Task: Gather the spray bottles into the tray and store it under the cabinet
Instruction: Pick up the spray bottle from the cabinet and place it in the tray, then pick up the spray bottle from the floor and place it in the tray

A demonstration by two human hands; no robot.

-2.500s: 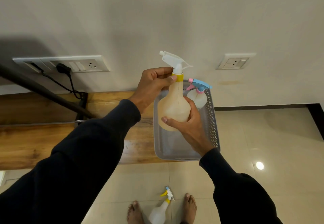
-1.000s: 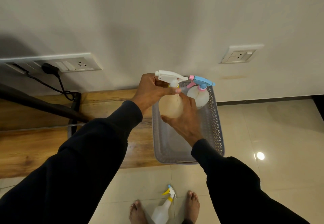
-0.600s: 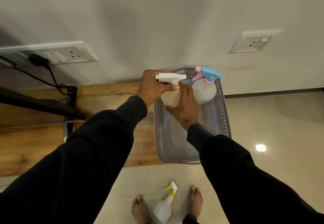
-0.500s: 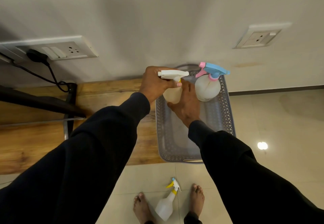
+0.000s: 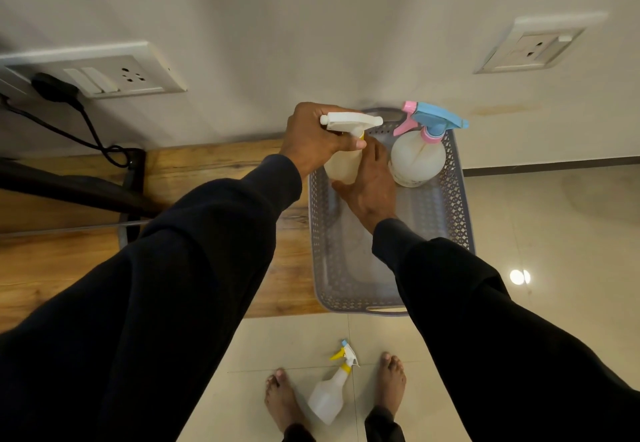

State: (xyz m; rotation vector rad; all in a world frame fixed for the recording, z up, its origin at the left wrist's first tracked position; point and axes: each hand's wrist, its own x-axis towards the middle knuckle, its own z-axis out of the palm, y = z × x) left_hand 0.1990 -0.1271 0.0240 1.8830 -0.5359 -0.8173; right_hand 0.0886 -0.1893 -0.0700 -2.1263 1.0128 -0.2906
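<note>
A grey perforated tray (image 5: 460,220) sits on a wooden surface against the wall. At its far left corner stands an orange-tinted spray bottle with a white trigger head (image 5: 349,121). My left hand (image 5: 313,138) grips its neck and my right hand (image 5: 372,183) wraps its body. To the right of it in the tray stands a white bottle with a blue and pink trigger (image 5: 419,157). A third bottle with a yellow and white trigger (image 5: 329,395) lies on the floor between my bare feet.
The wooden surface (image 5: 214,171) extends left from the tray, where a black frame (image 5: 131,199) and a plugged-in black cable (image 5: 86,123) stand. A switch panel (image 5: 104,72) and a wall socket (image 5: 533,45) are on the wall. Beige tile floor (image 5: 554,251) lies to the right.
Both hands have lowered the orange-tinted bottle from above the tray down into its far left corner. The view has shifted so the tray sits further right.
</note>
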